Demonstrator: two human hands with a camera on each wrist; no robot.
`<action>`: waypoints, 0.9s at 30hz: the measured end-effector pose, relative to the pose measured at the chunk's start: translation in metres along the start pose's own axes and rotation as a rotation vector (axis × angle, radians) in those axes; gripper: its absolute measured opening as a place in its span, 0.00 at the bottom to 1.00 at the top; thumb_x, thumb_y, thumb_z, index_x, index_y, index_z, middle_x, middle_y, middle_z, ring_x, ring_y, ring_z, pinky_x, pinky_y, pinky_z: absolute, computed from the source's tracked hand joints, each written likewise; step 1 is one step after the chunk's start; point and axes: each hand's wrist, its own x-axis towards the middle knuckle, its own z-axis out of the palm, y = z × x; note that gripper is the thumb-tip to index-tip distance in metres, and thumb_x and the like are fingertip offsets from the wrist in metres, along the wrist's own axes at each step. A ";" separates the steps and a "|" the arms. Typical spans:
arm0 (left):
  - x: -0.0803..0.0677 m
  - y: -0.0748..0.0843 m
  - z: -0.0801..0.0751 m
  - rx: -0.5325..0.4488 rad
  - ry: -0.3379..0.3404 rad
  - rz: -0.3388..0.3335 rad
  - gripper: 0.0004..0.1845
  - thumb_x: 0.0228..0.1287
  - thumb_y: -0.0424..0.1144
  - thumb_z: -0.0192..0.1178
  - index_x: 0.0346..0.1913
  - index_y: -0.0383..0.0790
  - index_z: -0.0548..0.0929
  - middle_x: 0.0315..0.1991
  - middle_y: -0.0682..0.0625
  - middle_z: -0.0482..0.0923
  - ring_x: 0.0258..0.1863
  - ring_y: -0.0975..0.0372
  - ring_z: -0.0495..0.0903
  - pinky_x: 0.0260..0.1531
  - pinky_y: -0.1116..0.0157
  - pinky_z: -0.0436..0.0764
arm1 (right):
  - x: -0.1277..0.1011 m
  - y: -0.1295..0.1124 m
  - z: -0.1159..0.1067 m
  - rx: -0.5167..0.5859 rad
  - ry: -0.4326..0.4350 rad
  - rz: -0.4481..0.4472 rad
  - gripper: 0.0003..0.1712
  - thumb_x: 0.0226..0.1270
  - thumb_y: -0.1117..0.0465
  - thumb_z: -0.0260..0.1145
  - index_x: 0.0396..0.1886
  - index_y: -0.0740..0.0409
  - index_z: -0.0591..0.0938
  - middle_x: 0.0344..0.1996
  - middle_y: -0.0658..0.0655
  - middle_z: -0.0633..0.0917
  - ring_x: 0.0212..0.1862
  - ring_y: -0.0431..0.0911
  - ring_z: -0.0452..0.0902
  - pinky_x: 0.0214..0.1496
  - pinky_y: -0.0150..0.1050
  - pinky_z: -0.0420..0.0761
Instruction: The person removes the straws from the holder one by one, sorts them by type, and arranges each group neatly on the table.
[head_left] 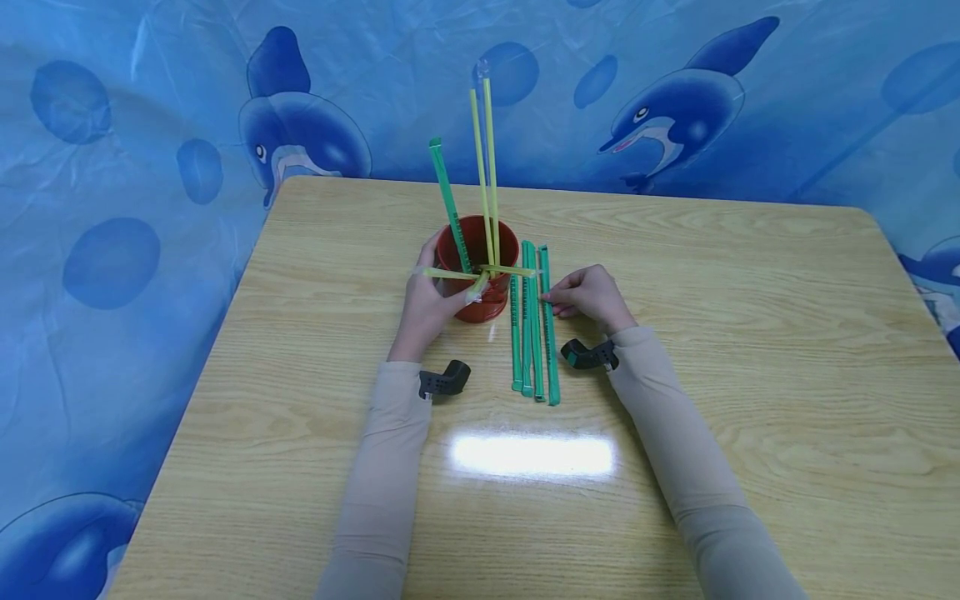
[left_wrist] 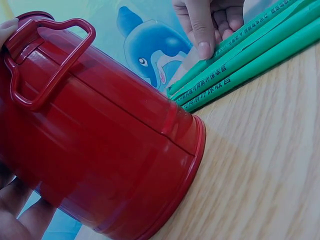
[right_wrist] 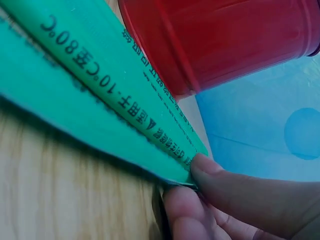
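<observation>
right grip (right_wrist: 237,202) pinches a green straw (right_wrist: 107,131) – red cup (right_wrist: 232,40) behind.

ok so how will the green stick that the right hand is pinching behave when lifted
Probably stiff: the green stick lies straight. It looks light, since it is slim and the right hand only pinches it. Its smooth, printed surface may make it slightly slippery.

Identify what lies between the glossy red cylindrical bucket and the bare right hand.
In the head view, slim green printed sticks lie side by side between the bucket and the right hand, which pinches the rightmost one.
</observation>
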 end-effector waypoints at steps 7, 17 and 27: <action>0.000 0.001 0.001 -0.011 0.000 -0.002 0.45 0.51 0.28 0.65 0.71 0.34 0.54 0.66 0.39 0.62 0.65 0.56 0.62 0.61 0.62 0.68 | -0.002 -0.001 0.000 -0.033 0.014 -0.015 0.12 0.60 0.67 0.67 0.38 0.75 0.83 0.23 0.57 0.85 0.22 0.39 0.81 0.29 0.33 0.83; -0.001 0.002 0.001 -0.009 0.000 -0.003 0.45 0.51 0.29 0.65 0.71 0.34 0.54 0.66 0.39 0.62 0.65 0.54 0.63 0.60 0.60 0.70 | -0.005 -0.004 -0.001 -0.066 0.020 -0.026 0.12 0.61 0.66 0.67 0.38 0.73 0.83 0.27 0.61 0.86 0.25 0.41 0.81 0.31 0.34 0.84; -0.001 0.002 0.000 0.001 0.001 -0.011 0.45 0.52 0.29 0.66 0.71 0.34 0.54 0.66 0.40 0.62 0.65 0.54 0.62 0.60 0.60 0.70 | -0.010 -0.016 -0.006 -0.038 0.113 -0.090 0.11 0.60 0.64 0.68 0.37 0.70 0.83 0.28 0.59 0.85 0.26 0.43 0.81 0.31 0.32 0.82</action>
